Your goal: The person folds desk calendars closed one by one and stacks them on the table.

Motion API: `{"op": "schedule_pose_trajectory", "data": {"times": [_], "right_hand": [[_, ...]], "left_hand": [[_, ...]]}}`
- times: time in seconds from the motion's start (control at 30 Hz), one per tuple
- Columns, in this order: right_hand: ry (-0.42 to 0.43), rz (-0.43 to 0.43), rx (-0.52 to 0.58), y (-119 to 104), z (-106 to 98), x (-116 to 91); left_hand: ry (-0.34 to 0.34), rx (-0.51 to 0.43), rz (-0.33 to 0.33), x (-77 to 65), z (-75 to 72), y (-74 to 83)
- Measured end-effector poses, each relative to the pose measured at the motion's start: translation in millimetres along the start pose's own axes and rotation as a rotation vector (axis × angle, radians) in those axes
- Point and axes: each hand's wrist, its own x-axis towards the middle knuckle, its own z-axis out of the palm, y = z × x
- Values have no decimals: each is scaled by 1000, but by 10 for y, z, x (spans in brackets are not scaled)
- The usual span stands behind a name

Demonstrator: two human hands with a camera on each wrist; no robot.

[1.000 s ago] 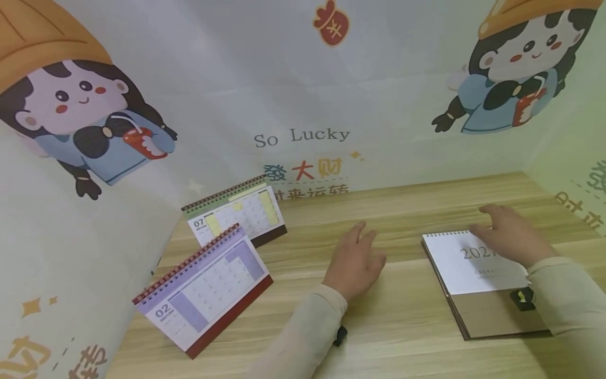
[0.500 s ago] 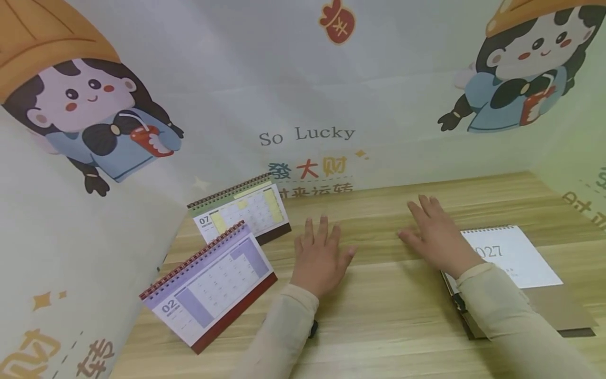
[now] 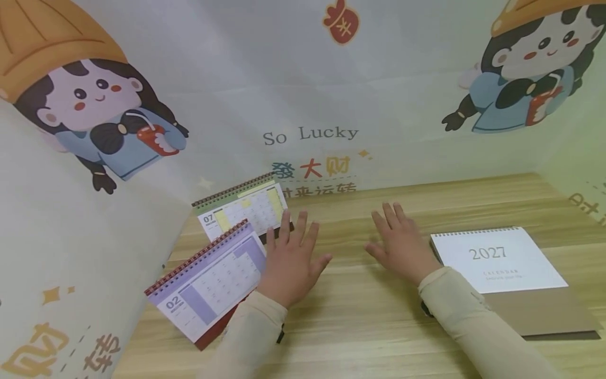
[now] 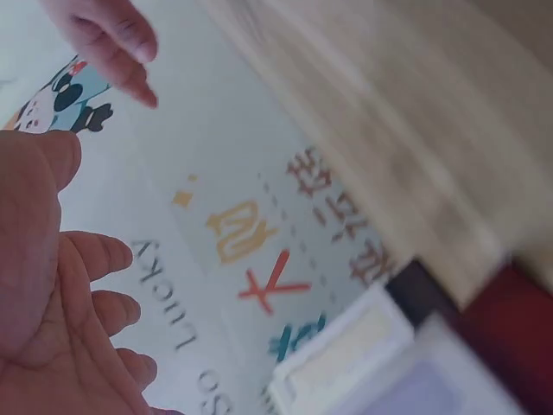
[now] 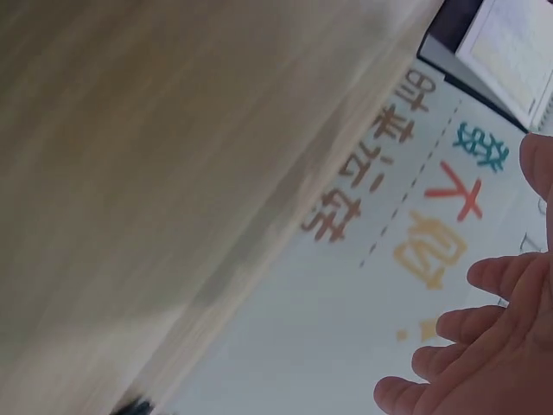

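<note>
In the head view my left hand (image 3: 294,263) hovers with fingers spread just right of a purple desk calendar (image 3: 213,287) marked 02, hiding part of its right side. Behind that one stands a green and yellow desk calendar (image 3: 246,208) marked 07. My right hand (image 3: 402,247), fingers also spread, is over the middle of the table, left of a white 2027 desk calendar (image 3: 502,263) on a brown base. Neither hand holds anything. The left wrist view has the left palm (image 4: 52,320) sideways; the right wrist view has the right hand (image 5: 501,337) with fingers extended.
The wooden table (image 3: 360,326) ends at a pale printed backdrop (image 3: 407,105) with cartoon figures and lettering. This backdrop also rises along the left and right sides. Black wrist straps show in part under both sleeves.
My right hand has come left off the 2027 calendar to the middle of the table. My left hand has moved left toward the purple calendar, its fingers fanning out.
</note>
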Motion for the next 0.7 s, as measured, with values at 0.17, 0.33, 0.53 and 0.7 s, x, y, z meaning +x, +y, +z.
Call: {"op": "schedule_pose_trajectory", "data": {"times": [0.17, 0.33, 0.53, 0.7], "right_hand": [[4, -38, 20, -138, 87, 74], [5, -68, 29, -276, 149, 145], [-24, -107, 24, -481, 190, 242], [-33, -148, 35, -643, 198, 336]], "left_hand": [[70, 59, 22, -170, -174, -163], [145, 89, 14, -327, -360, -334], [236, 68, -63, -555, -570, -605], [292, 22, -146, -783, -706, -871]]}}
